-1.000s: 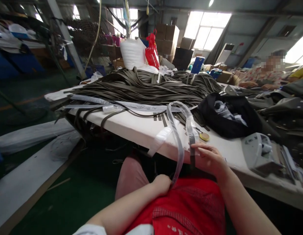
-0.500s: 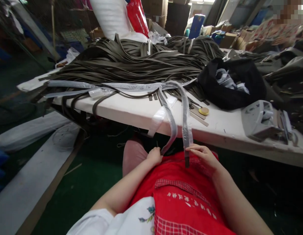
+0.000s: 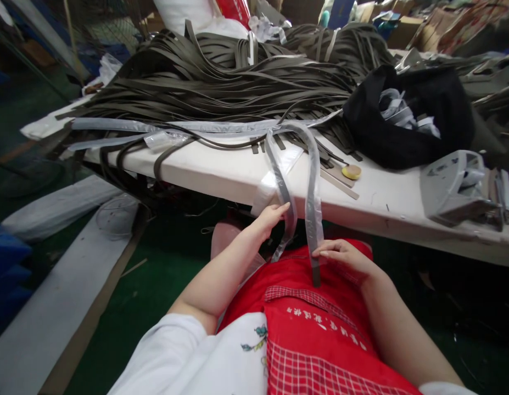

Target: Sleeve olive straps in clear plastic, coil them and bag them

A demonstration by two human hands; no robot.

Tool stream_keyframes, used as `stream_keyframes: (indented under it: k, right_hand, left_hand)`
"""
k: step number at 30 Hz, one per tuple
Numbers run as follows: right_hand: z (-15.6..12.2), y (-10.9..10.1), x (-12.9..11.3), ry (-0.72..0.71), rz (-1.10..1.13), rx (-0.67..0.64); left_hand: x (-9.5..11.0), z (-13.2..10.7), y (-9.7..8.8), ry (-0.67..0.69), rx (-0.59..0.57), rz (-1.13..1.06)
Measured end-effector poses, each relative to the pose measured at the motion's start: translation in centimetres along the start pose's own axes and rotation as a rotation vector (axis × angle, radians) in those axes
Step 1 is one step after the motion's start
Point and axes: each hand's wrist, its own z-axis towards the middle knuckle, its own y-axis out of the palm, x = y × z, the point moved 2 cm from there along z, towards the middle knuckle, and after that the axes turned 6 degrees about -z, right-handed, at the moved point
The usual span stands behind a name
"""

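A looped strip in a clear plastic sleeve (image 3: 311, 181) hangs from the white table (image 3: 221, 175) down to my lap. My right hand (image 3: 345, 257) pinches the strip's right leg near its dark lower end, over my red apron (image 3: 320, 329). My left hand (image 3: 270, 216) has its fingers closed round the strip's left leg, just under the table's edge. Behind the loop lies a big heap of dark olive strips (image 3: 221, 82), with more sleeved strips (image 3: 155, 129) laid along its front.
A black bag (image 3: 406, 120) with light strips inside sits to the right of the heap. A grey tape dispenser (image 3: 456, 186) stands at the table's right. A small yellow disc (image 3: 352, 171) lies near the strip. White boards (image 3: 44, 285) lie on the green floor at left.
My left hand has slid up the strip's left leg, from my lap to just under the table's edge. My right hand keeps its pinch. The view has tilted further down.
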Motion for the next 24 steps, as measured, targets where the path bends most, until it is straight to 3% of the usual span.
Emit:
stream_keyframes:
  k: [5, 9, 12, 15, 18, 21, 24]
  right_hand:
    - [-0.7, 0.1, 0.0, 0.047, 0.216, 0.067]
    - [-0.6, 0.3, -0.1, 0.060, 0.377, 0.139]
    - [-0.1, 0.5, -0.4, 0.080, 0.390, 0.163]
    - [0.3, 0.6, -0.7, 0.099, 0.406, 0.175]
    - [0.5, 0.7, -1.0, 0.101, 0.402, 0.172]
    - [0.6, 0.7, -1.4, 0.085, 0.391, 0.160]
    - [0.6, 1.0, -1.7, 0.078, 0.371, 0.149]
  left_hand:
    - [-1.1, 0.0, -0.3, -0.014, 0.003, -0.123]
    - [-4.2, -1.8, -0.3, -0.105, 0.054, -0.011]
    - [-7.1, -3.8, 0.1, -0.258, -0.038, 0.140]
    - [-8.4, -5.7, 0.5, -0.355, -0.206, 0.286]
    - [-7.3, -6.9, 0.6, -0.354, -0.319, 0.391]
    - [-4.4, -7.9, 0.8, -0.287, -0.387, 0.421]
    - [-1.1, -9.3, 1.6, -0.161, -0.525, 0.131]
